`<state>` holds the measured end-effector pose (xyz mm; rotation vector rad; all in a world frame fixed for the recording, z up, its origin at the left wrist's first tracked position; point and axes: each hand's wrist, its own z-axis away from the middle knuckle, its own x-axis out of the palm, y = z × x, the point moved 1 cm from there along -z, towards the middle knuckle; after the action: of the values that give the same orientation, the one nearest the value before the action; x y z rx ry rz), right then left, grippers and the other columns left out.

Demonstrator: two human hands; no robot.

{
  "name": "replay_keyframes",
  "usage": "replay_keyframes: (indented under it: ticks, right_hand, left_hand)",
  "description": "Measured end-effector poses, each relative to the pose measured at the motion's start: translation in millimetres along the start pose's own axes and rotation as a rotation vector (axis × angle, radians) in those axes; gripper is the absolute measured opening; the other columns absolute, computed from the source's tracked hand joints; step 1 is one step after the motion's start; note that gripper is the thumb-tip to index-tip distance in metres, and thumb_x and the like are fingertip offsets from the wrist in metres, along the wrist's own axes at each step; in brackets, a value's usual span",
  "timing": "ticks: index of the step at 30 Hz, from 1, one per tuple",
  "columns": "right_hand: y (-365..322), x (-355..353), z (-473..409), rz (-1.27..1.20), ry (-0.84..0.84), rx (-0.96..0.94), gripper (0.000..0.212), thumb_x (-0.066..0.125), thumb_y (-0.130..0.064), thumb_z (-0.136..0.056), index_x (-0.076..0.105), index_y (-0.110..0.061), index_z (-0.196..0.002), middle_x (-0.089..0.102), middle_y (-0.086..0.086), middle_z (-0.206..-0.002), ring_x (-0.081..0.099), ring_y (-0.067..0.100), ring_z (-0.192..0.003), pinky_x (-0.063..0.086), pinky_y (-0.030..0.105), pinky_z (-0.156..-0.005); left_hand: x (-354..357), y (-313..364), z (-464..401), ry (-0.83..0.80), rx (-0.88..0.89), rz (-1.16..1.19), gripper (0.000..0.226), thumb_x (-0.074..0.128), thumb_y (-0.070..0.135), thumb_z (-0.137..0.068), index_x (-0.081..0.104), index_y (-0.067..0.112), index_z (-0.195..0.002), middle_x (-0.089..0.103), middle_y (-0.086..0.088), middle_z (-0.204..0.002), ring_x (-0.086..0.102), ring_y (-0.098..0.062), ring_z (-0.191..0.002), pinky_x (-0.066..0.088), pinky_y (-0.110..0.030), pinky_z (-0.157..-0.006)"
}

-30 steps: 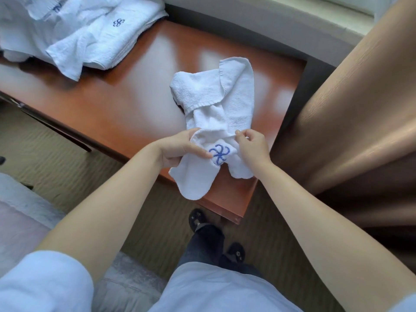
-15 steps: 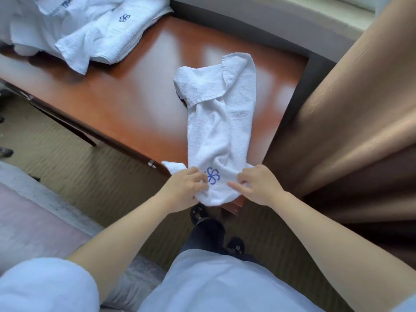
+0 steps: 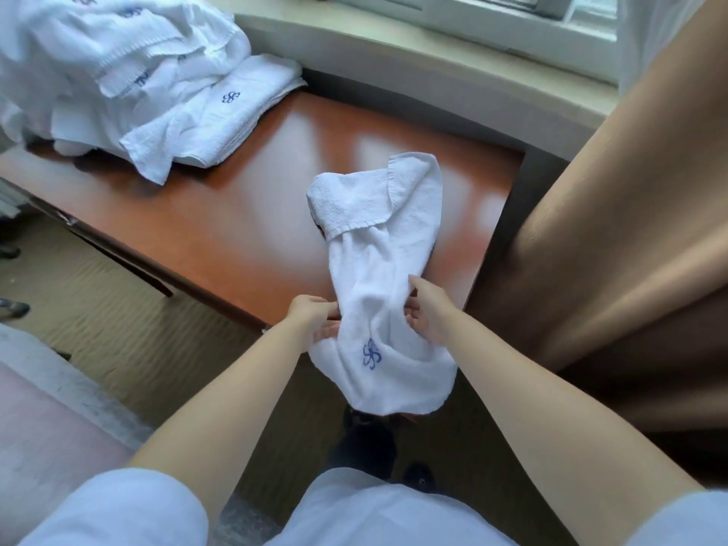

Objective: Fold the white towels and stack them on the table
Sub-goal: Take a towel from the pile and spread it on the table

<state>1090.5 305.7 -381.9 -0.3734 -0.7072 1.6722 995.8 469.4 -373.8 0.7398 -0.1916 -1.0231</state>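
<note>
Towel (image 3: pixel 378 293) first: a white hand towel with a blue embroidered flower emblem (image 3: pixel 371 353) lies lengthwise on the right end of the reddish-brown table (image 3: pixel 236 214), and I see its near end hanging past the table's front edge. The far end is bunched on the tabletop with one corner folded over itself.

My left hand (image 3: pixel 313 319) has its grip on the towel's left side just at the table edge, fingers curled in and pinching the cloth. My right hand (image 3: pixel 427 311) has its grip on the right side at about the same height, thumb on top and fingers tucked under the fabric. Between the two hands the cloth is gathered into a narrow waist, and the emblem sits just below them on the hanging part.

At the far left end of the table sits a loose heap of white towels (image 3: pixel 118 72), partly draped over a folded towel (image 3: pixel 240 108) showing the same blue emblem. A tan curtain (image 3: pixel 622 230) hangs just beside the table's right end, and a windowsill (image 3: pixel 453 61) runs behind the table. Below me I see olive carpet (image 3: pixel 118 329), my dark shoes (image 3: pixel 370 431) and pale blue sleeves (image 3: pixel 118 510).
</note>
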Motion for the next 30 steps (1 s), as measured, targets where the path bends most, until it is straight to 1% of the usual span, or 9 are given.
replay_keyframes:
  ticks: [3, 5, 8, 14, 16, 19, 25, 28, 30]
  right_hand:
    - [-16, 3, -5, -0.162, -0.012, 0.023, 0.033, 0.043, -0.018, -0.092, 0.044, -0.017, -0.059, 0.041, 0.000, -0.050, 0.038, 0.014, -0.044, 0.030, 0.025, -0.047]
    - [-36, 6, -4, -0.212, -0.059, 0.002, 0.028, 0.045, -0.025, -0.092, 0.059, -0.012, -0.072, 0.056, 0.007, -0.067, 0.053, 0.022, -0.063, 0.045, 0.030, -0.065]
    - [-72, 9, -1, -0.323, -0.112, -0.074, 0.028, 0.053, -0.028, -0.088, 0.067, -0.009, -0.104, 0.069, 0.013, -0.087, 0.065, 0.031, -0.082, 0.052, 0.039, -0.084]
    - [-138, 3, -5, -0.491, -0.199, -0.183, 0.020, 0.057, -0.017, -0.089, 0.065, -0.013, -0.071, 0.059, 0.000, -0.065, 0.053, 0.011, -0.052, 0.042, 0.020, -0.054]
    - [-147, -3, -4, -0.364, -0.143, -0.203, 0.007, 0.063, -0.019, -0.090, 0.063, -0.012, -0.090, 0.066, -0.003, -0.075, 0.042, 0.004, -0.045, 0.034, 0.012, -0.044]
    - [-140, -8, -3, 0.055, -0.071, -0.172, 0.030, 0.067, -0.039, -0.089, 0.060, -0.017, -0.108, 0.074, 0.001, -0.099, 0.035, 0.005, -0.046, 0.032, 0.017, -0.050]
    - [-94, 14, -1, 0.176, -0.177, 0.105, 0.020, 0.071, -0.030, -0.087, 0.059, -0.015, -0.082, 0.051, -0.006, -0.060, 0.033, 0.003, -0.040, 0.027, 0.013, -0.038]
    - [-81, 26, -5, 0.368, -0.040, -0.031, 0.010, 0.069, -0.020, -0.088, 0.061, -0.016, -0.090, 0.052, -0.002, -0.076, 0.047, 0.008, -0.056, 0.038, 0.018, -0.049]
    - [-71, 29, -10, 0.364, 0.076, -0.125, 0.035, 0.068, -0.021, -0.088, 0.053, -0.014, -0.118, 0.053, 0.004, -0.110, 0.058, 0.020, -0.096, 0.047, 0.026, -0.076]
  left_hand:
    - [12, 24, -3, -0.229, -0.197, 0.084, 0.028, 0.067, 0.035, -0.089, 0.057, 0.014, -0.075, 0.058, -0.004, -0.071, 0.055, -0.018, -0.072, 0.048, -0.026, -0.072]
    - [17, 45, -9, -0.440, -0.211, 0.202, 0.039, 0.066, 0.053, -0.085, 0.064, 0.014, -0.090, 0.063, -0.008, -0.090, 0.055, -0.022, -0.096, 0.042, -0.034, -0.096]
    - [14, 76, -17, -0.559, -0.118, 0.388, 0.053, 0.054, 0.059, -0.091, 0.067, 0.015, -0.116, 0.067, -0.007, -0.116, 0.059, -0.024, -0.114, 0.040, -0.039, -0.107]
    - [-11, 128, -26, -0.490, 0.026, 0.748, 0.033, 0.054, 0.038, -0.093, 0.073, 0.014, -0.081, 0.069, -0.002, -0.077, 0.067, -0.019, -0.072, 0.055, -0.030, -0.069]
    - [-22, 138, -24, -0.432, 0.055, 0.808, 0.023, 0.056, 0.031, -0.087, 0.072, 0.016, -0.080, 0.069, 0.000, -0.076, 0.066, -0.019, -0.071, 0.054, -0.030, -0.070]
    - [-32, 134, -21, -0.372, 0.087, 0.679, 0.021, 0.055, 0.027, -0.092, 0.070, 0.014, -0.097, 0.072, -0.004, -0.086, 0.065, -0.022, -0.083, 0.052, -0.036, -0.081]
    - [-28, 115, 5, -0.295, 0.051, 0.373, 0.021, 0.049, -0.005, -0.087, 0.062, 0.010, -0.095, 0.054, -0.007, -0.085, 0.054, -0.021, -0.082, 0.047, -0.035, -0.088]
    - [-27, 106, 20, -0.189, 0.123, 0.165, 0.029, 0.052, -0.009, -0.081, 0.066, 0.014, -0.092, 0.050, -0.003, -0.069, 0.044, -0.014, -0.060, 0.039, -0.028, -0.064]
    - [-28, 102, 27, -0.136, 0.133, 0.141, 0.031, 0.053, -0.009, -0.078, 0.066, 0.014, -0.095, 0.053, -0.004, -0.073, 0.044, -0.015, -0.060, 0.038, -0.028, -0.061]
